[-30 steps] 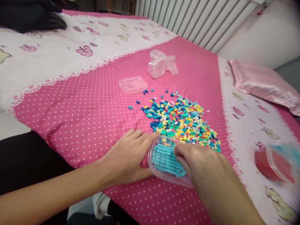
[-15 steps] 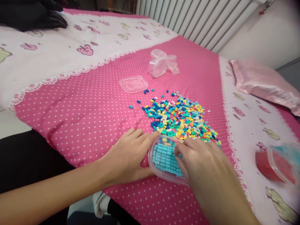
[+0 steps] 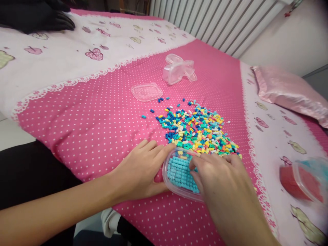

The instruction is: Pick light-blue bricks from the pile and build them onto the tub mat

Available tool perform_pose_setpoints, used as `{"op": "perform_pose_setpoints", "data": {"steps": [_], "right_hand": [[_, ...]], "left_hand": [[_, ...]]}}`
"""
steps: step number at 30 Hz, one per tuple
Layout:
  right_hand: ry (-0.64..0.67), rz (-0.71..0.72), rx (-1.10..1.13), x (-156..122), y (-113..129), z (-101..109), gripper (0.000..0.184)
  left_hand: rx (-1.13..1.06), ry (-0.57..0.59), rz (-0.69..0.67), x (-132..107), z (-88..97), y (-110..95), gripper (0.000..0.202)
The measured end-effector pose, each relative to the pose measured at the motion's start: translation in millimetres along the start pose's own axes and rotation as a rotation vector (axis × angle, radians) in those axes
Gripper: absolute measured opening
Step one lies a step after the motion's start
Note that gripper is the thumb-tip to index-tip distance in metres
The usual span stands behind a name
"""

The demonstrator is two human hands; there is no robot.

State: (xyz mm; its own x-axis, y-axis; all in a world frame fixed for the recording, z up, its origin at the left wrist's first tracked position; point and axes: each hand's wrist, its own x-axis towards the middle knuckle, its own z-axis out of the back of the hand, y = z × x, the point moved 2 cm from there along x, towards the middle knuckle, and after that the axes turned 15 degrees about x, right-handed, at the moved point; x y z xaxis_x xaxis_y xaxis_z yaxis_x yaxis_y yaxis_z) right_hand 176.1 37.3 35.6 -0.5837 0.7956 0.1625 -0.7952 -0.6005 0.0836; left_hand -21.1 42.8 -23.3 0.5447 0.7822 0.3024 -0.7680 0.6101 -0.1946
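Note:
A clear plastic container [image 3: 176,192] sits on the bed with light-blue building bricks [image 3: 180,172] packed in neat rows inside it. My left hand [image 3: 143,169] grips the container's left side, thumb near the front and index finger at the back corner. Over the right part of the container, my right hand [image 3: 222,181] has thumb and index finger pinched together, close to the blue rows. Whatever the pinch holds is hidden by the fingers. Just behind the container spreads a pile of small loose bricks [image 3: 202,131] in many colours.
A clear lid [image 3: 147,92] lies beyond the pile, with stacked clear containers [image 3: 176,71] behind it. To the right stands a tub with red contents [image 3: 294,181], and a pink pillow [image 3: 292,92] farther back. A black glove [image 3: 36,17] rests at upper left.
My right hand has shifted very slightly within the container, its fingers still pinched. My left hand keeps its hold, and the container stays in place.

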Motion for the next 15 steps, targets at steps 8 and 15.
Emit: {"op": "perform_pose_setpoints", "data": {"steps": [8, 15], "right_hand": [[-0.02, -0.067, -0.015, 2.7, 6.4, -0.2, 0.021], [0.007, -0.117, -0.002, 3.1, 8.4, -2.4, 0.019]], "left_hand": [[-0.004, 0.004, 0.005, -0.8, 0.4, 0.1, 0.063], [0.005, -0.005, 0.001, -0.6, -0.1, -0.3, 0.061]]}}
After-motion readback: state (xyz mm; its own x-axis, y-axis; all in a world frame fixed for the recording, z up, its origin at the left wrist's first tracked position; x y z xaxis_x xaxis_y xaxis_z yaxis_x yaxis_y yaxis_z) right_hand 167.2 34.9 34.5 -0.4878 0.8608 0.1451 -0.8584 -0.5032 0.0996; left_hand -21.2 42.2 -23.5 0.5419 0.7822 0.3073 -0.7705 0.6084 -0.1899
